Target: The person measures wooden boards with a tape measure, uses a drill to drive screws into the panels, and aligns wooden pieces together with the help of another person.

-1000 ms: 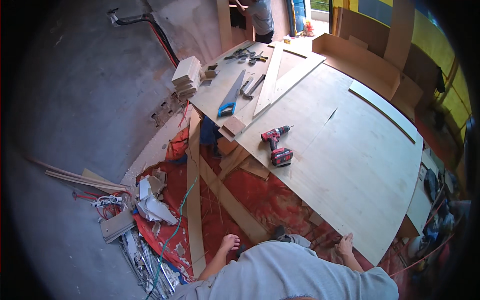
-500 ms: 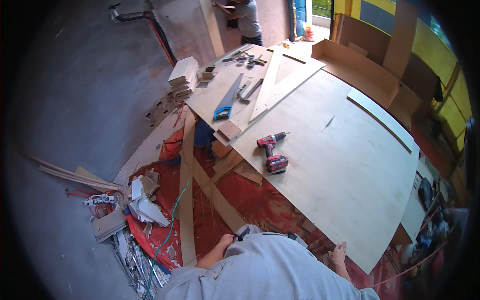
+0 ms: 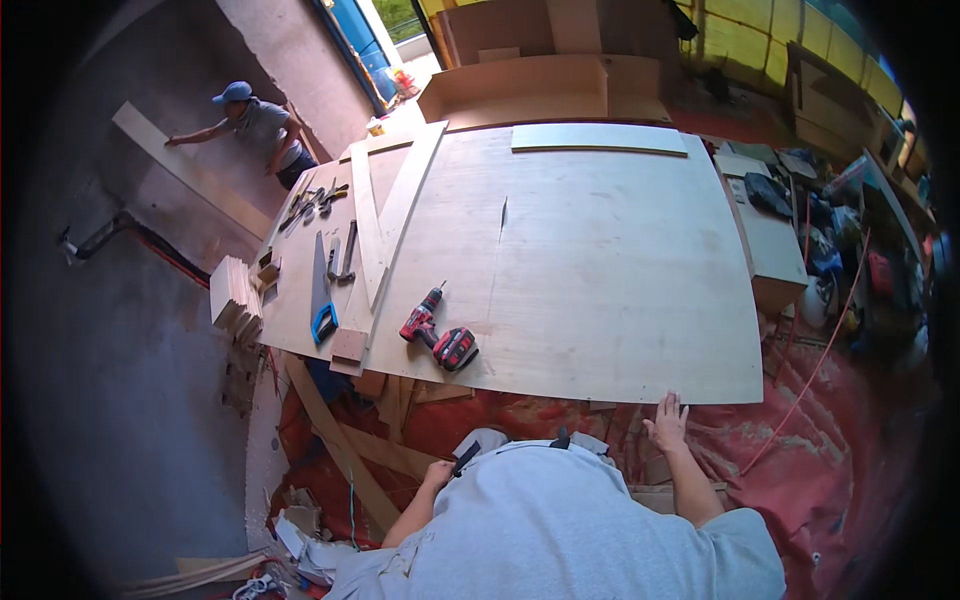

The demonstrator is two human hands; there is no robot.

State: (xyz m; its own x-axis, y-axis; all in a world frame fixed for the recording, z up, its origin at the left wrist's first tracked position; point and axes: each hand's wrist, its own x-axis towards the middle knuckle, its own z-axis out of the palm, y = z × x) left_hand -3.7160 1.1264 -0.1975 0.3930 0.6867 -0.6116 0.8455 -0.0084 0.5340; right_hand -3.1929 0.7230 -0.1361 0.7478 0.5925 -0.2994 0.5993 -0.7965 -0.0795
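Note:
My left hand (image 3: 437,474) is low at my left side, fingers curled. A short dark object (image 3: 466,457) sticks out right beside its fingers; its kind is too small to tell. My right hand (image 3: 668,424) is raised with the fingers stretched out, its tips at the near edge of a large pale plywood sheet (image 3: 600,290). On the sheet's near left part lies a red and black cordless drill (image 3: 437,335). A thin dark sliver (image 3: 504,214) lies farther back on it.
A blue-handled handsaw (image 3: 322,310), a hammer (image 3: 347,255), clamps (image 3: 318,200) and long boards (image 3: 392,215) lie to the left. Stacked boards (image 3: 235,295) stand at the left edge. A person (image 3: 262,130) holds a plank (image 3: 180,160) at the wall. Red sheeting (image 3: 800,430) covers the floor.
My view has turned right, so the table appears more head-on. The person at the wall now reaches an arm toward a tilted plank. My right hand still touches the sheet's edge; the drill stays put.

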